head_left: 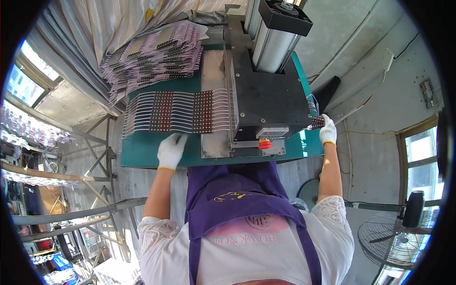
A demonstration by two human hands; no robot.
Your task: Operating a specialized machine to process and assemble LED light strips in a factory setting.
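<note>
A wide sheet of LED strips point(173, 111), dark module bands joined by rows of pale wires, lies on the green table and passes under a black press machine point(268, 90). Its far end comes out to the right of the press, where my right hand point(327, 130), in a white glove, is closed on the edge. My left hand point(171, 151), gloved too, is beside the sheet's near edge left of the press. Its fingers are slightly apart, with nothing visible in them. The part of the sheet under the press is hidden.
A tall stack of folded LED sheets point(156, 57) sits at the table's back left. A red knob point(264, 143) and a small display panel point(272, 132) are on the press front. A metal cylinder point(278, 47) rises above it. A fan point(394, 237) stands at the lower right.
</note>
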